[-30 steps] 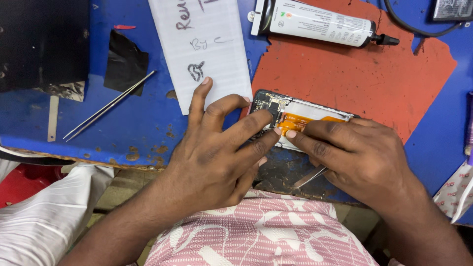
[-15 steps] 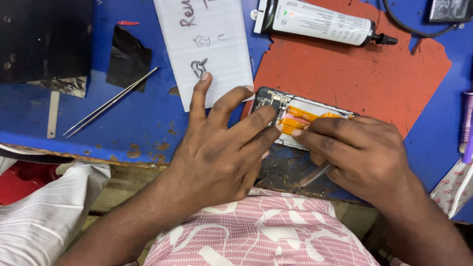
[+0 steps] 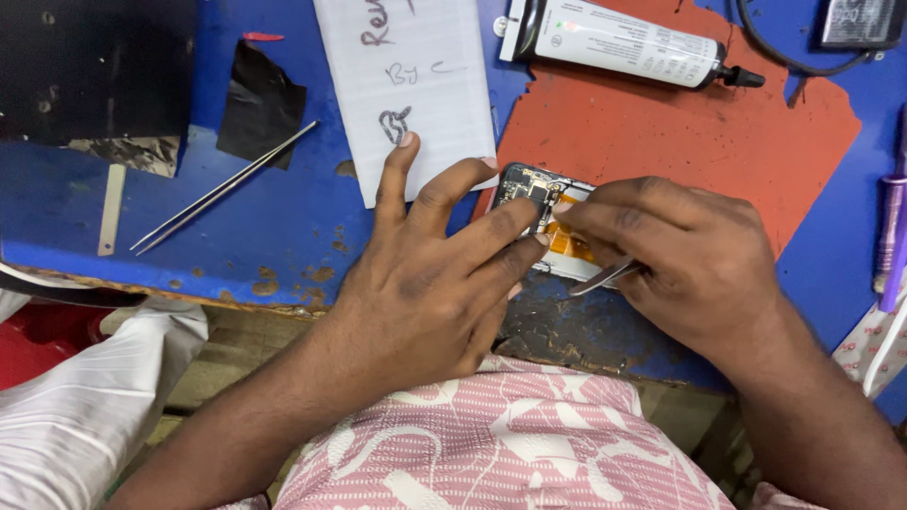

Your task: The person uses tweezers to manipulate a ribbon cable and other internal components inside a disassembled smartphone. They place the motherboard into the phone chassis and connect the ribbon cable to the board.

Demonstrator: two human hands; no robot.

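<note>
Lying between both hands, opened phone (image 3: 543, 203) sits on red mat (image 3: 718, 132) near bench (image 3: 246, 227) front edge, long axis running left-right, slightly tilted. Left hand (image 3: 425, 274) flat, fingers spread wide, fingertips pinning phone's left end. Right hand (image 3: 690, 260) closed around thin metal tweezers (image 3: 605, 277), covering right part of phone (equally near, touching). Versus earlier frame: more of phone hidden under right hand; view shifted. Glue tube (image 3: 624, 42), spare tweezers (image 3: 222, 187), paper note (image 3: 416, 85) apart behind.
</note>
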